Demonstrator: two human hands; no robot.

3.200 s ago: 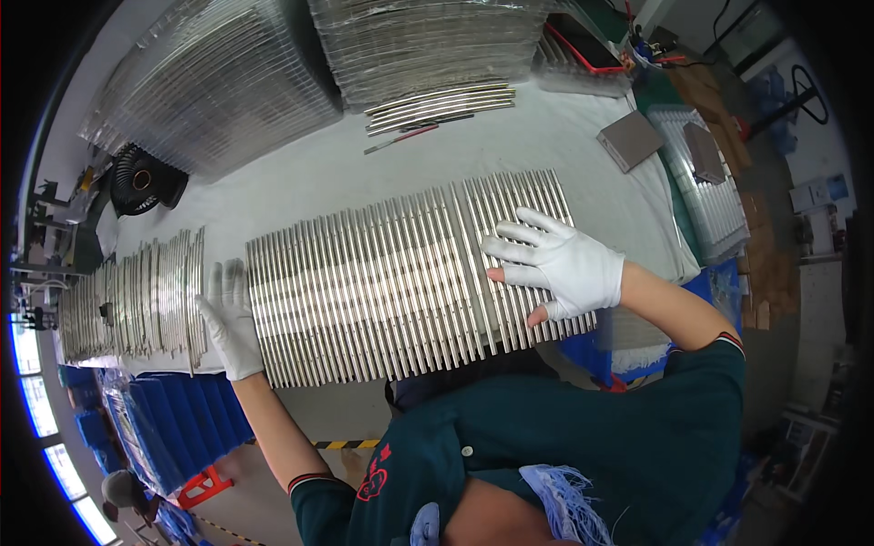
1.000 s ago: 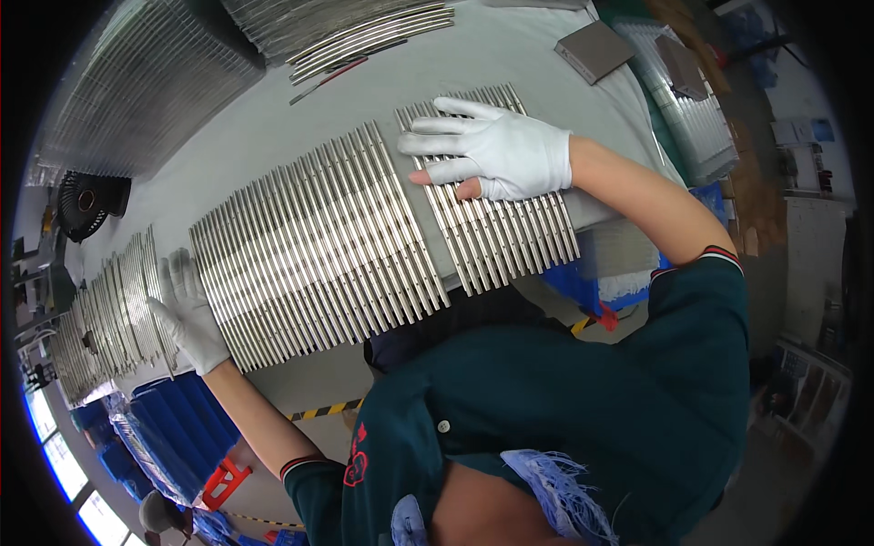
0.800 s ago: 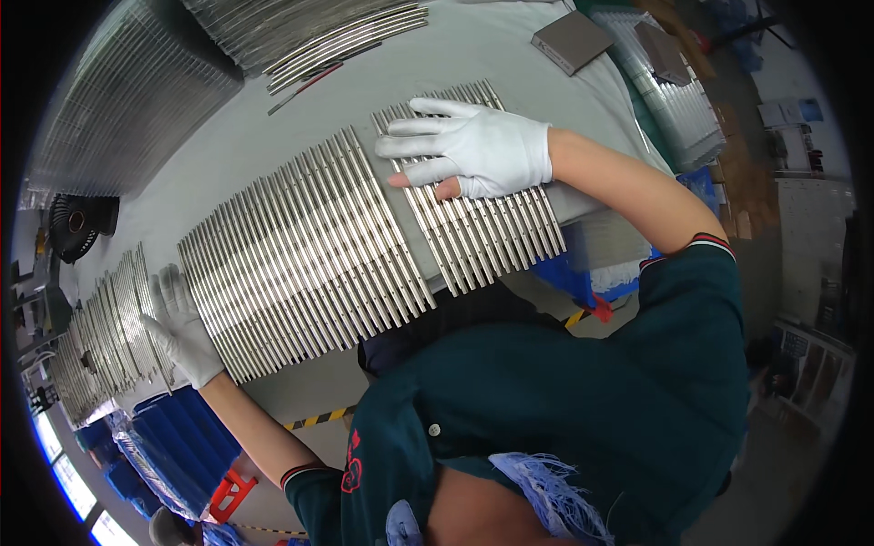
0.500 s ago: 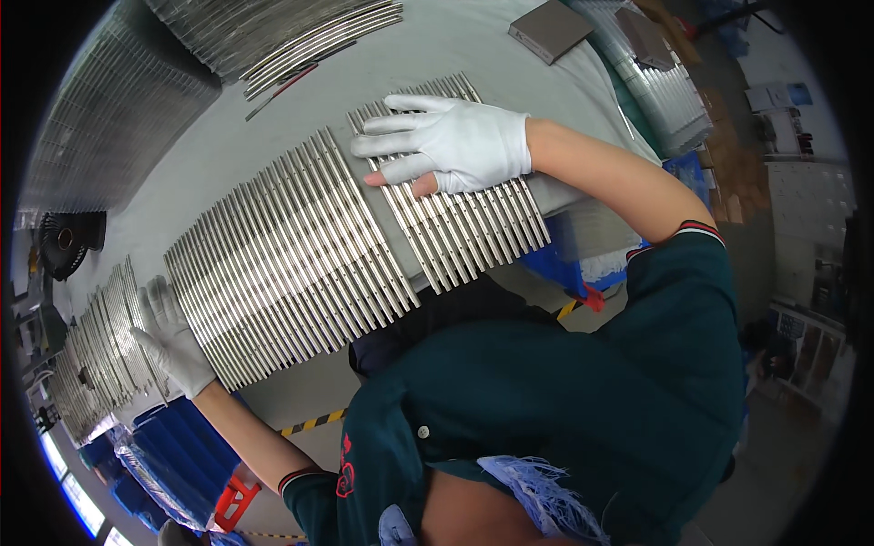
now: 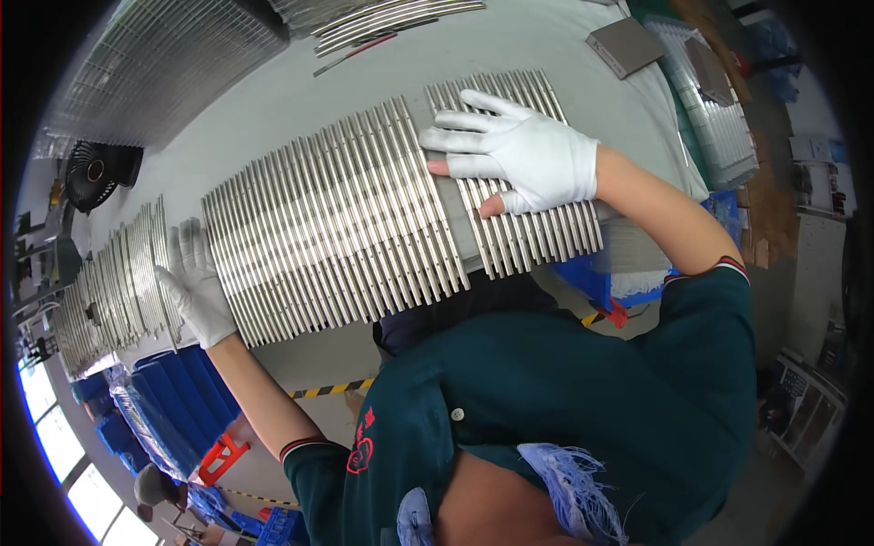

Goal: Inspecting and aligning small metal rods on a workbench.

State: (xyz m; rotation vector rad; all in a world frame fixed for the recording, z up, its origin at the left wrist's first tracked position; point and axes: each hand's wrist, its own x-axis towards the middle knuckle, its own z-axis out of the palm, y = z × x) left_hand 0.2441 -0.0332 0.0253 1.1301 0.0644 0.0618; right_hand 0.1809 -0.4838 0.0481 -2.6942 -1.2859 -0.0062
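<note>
Slim silvery metal rods with small holes lie side by side on a pale cloth-covered table (image 5: 273, 109). A wide middle row of rods (image 5: 328, 218) has my left hand (image 5: 198, 287) along its left edge, white-gloved, fingers stretched out. That hand stands between this row and a further group of thin rods (image 5: 123, 278) at the far left. My right hand (image 5: 528, 150), also white-gloved with bare thumb and one bare fingertip, lies flat with fingers spread over a smaller right row of rods (image 5: 537, 237). Its fingertips reach the narrow gap between the two rows. Part of the right row is hidden beneath it.
Stacked clear plastic trays (image 5: 173, 68) stand at the back left, near a black fan (image 5: 94, 173). More rods (image 5: 391, 27) lie at the back. A grey-brown box (image 5: 625, 47) sits at the back right. Blue bins (image 5: 187, 391) are below the table's left end.
The whole view has shifted, so table, rods and hands all appear further right and slightly higher. Both hands keep much the same place against the rods.
</note>
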